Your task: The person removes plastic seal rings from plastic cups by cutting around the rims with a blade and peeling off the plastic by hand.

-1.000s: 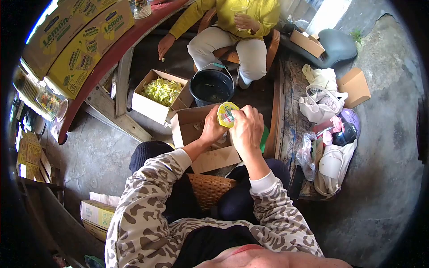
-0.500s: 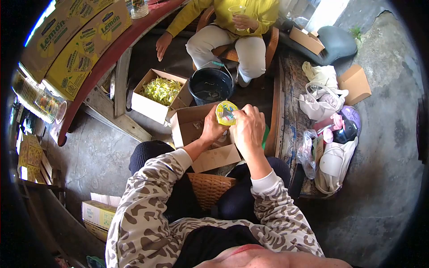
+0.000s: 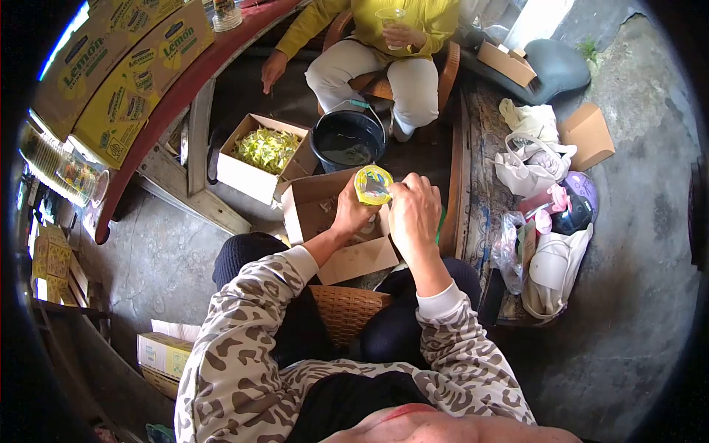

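Note:
My left hand point(image 3: 354, 210) is wrapped around a plastic cup point(image 3: 374, 185) with a yellow printed top, held up in front of me. My right hand point(image 3: 415, 214) has its fingers closed at the cup's right rim, pinching the edge of the film lid; the fingertips are partly hidden. A greyish patch shows in the middle of the top, inside a yellow ring. Below both hands sits an open cardboard box point(image 3: 358, 263) with a few scraps in it.
Ahead stand a black bucket point(image 3: 348, 159) of dark liquid and a box of yellow strips point(image 3: 267, 150). A seated person point(image 3: 391, 44) holds a clear cup. Lemon drink cartons point(image 3: 136, 74) line the left table; bags point(image 3: 543, 244) and a helmet point(image 3: 580, 199) lie at right.
The cup's top has turned a little, with more of the grey patch inside the yellow rim showing. My right hand has shifted slightly. The other person's free hand has moved slightly.

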Demonstrator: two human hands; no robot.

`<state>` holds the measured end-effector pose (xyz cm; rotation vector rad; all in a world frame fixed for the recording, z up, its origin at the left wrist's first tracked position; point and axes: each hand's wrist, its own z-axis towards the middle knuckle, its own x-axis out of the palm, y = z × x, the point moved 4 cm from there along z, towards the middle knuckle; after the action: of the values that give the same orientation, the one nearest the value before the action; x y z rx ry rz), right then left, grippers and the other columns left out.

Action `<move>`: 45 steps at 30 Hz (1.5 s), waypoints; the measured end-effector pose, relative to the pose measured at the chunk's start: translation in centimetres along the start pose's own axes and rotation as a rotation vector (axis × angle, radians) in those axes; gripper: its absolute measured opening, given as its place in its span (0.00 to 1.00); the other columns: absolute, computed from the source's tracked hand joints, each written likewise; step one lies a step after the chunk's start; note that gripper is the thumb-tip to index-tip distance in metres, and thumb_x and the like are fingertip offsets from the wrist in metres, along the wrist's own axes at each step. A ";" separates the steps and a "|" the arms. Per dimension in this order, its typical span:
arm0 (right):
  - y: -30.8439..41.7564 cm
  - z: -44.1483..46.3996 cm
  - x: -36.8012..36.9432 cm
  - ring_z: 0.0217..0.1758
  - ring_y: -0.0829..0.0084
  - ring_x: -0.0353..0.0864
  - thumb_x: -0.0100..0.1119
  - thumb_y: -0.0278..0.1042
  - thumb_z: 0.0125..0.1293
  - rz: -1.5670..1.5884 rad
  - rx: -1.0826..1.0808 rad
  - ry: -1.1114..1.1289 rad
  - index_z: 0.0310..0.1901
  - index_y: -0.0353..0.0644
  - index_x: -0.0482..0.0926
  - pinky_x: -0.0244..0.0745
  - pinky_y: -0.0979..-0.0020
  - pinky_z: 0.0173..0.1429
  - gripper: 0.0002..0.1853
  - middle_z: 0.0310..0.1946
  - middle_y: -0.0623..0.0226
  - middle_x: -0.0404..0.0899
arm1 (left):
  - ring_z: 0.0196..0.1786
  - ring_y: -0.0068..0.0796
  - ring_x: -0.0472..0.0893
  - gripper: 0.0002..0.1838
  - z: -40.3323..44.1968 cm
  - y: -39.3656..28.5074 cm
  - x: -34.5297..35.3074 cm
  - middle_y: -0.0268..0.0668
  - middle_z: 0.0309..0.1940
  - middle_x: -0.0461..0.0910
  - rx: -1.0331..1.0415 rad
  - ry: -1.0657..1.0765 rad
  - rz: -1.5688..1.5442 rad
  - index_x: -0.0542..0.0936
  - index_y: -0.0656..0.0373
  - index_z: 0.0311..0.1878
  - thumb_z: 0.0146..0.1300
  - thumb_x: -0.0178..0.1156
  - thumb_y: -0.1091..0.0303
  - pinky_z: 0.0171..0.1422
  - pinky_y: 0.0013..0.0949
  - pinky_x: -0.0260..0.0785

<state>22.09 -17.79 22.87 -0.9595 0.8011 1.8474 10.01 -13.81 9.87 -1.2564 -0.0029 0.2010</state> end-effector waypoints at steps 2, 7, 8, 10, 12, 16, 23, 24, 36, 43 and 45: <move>-0.4 -0.1 -0.1 0.43 0.65 0.76 0.63 0.27 0.56 0.008 0.001 -0.014 0.35 0.41 0.87 0.69 0.63 0.48 0.07 0.33 0.66 0.77 | 0.53 0.38 0.84 0.31 0.1 0.1 0.0 0.44 0.50 0.84 -0.004 0.014 0.014 0.75 0.61 0.58 0.49 0.75 0.71 0.59 0.37 0.74; -2.1 0.1 -0.6 0.42 0.63 0.77 0.66 0.25 0.56 0.178 0.078 -0.047 0.35 0.43 0.87 0.70 0.62 0.47 0.05 0.34 0.66 0.77 | 0.53 0.37 0.83 0.30 0.6 2.5 -0.1 0.43 0.50 0.84 -0.106 0.053 -0.008 0.75 0.62 0.58 0.50 0.75 0.70 0.60 0.36 0.74; -2.5 0.2 -0.7 0.42 0.63 0.77 0.66 0.25 0.56 0.180 0.081 -0.050 0.35 0.43 0.87 0.70 0.62 0.47 0.05 0.34 0.66 0.77 | 0.53 0.37 0.83 0.30 0.9 3.5 -0.3 0.43 0.50 0.84 -0.105 0.056 -0.005 0.75 0.62 0.58 0.50 0.75 0.70 0.60 0.36 0.74; -3.6 0.3 -0.9 0.43 0.63 0.78 0.66 0.25 0.58 0.211 0.133 -0.069 0.36 0.44 0.86 0.71 0.61 0.48 0.04 0.34 0.66 0.78 | 0.53 0.34 0.83 0.30 1.8 4.2 -0.5 0.42 0.50 0.84 -0.243 0.086 -0.087 0.75 0.63 0.57 0.49 0.75 0.70 0.60 0.35 0.74; -4.5 0.2 -1.3 0.44 0.63 0.78 0.65 0.26 0.59 0.207 0.168 -0.079 0.36 0.45 0.86 0.71 0.62 0.49 0.05 0.34 0.66 0.78 | 0.52 0.28 0.82 0.32 3.3 5.1 -0.9 0.37 0.49 0.83 -0.262 0.057 -0.159 0.75 0.62 0.57 0.47 0.76 0.75 0.59 0.33 0.74; -6.4 0.1 -1.0 0.44 0.63 0.78 0.65 0.26 0.59 0.229 0.201 -0.120 0.36 0.45 0.86 0.70 0.61 0.49 0.04 0.34 0.67 0.78 | 0.44 0.27 0.82 0.32 8.4 6.8 -2.6 0.37 0.47 0.83 -0.448 0.194 -0.097 0.75 0.63 0.57 0.47 0.76 0.74 0.48 0.33 0.75; -8.6 0.4 0.7 0.44 0.61 0.78 0.64 0.27 0.60 0.233 0.297 -0.087 0.35 0.44 0.86 0.70 0.60 0.49 0.03 0.34 0.65 0.78 | 0.36 0.31 0.83 0.29 18.5 19.0 -6.4 0.44 0.37 0.85 -0.628 0.325 0.436 0.83 0.68 0.43 0.38 0.82 0.63 0.41 0.36 0.76; -8.9 0.5 1.0 0.44 0.61 0.78 0.64 0.27 0.60 0.230 0.290 -0.082 0.35 0.44 0.86 0.70 0.60 0.49 0.04 0.34 0.65 0.78 | 0.38 0.32 0.84 0.30 19.3 20.7 -6.7 0.46 0.39 0.85 -0.640 0.389 0.442 0.83 0.70 0.42 0.36 0.82 0.62 0.42 0.38 0.77; -11.1 0.9 1.9 0.43 0.60 0.77 0.62 0.25 0.57 0.266 0.283 -0.083 0.33 0.43 0.84 0.69 0.59 0.47 0.03 0.34 0.63 0.77 | 0.45 0.51 0.85 0.48 21.7 21.8 -5.7 0.57 0.44 0.83 -0.644 0.386 0.905 0.66 0.72 0.62 0.38 0.79 0.62 0.37 0.50 0.81; -11.0 0.8 2.4 0.44 0.60 0.77 0.62 0.24 0.56 0.295 0.275 -0.076 0.32 0.42 0.83 0.70 0.59 0.47 0.03 0.34 0.62 0.77 | 0.53 0.53 0.83 0.32 19.5 21.5 -5.0 0.53 0.48 0.83 -0.275 0.531 1.310 0.80 0.59 0.52 0.44 0.75 0.53 0.58 0.49 0.76; -11.0 0.7 2.4 0.44 0.59 0.78 0.63 0.25 0.58 0.293 0.286 -0.070 0.32 0.42 0.83 0.70 0.58 0.47 0.02 0.34 0.63 0.77 | 0.53 0.55 0.82 0.31 19.1 22.2 -5.1 0.53 0.50 0.82 -0.280 0.560 1.281 0.80 0.59 0.52 0.45 0.74 0.54 0.57 0.50 0.76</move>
<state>31.11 -11.77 19.63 -0.6176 1.1750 1.9322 -0.42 9.91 -4.56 -1.3968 1.3143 0.9588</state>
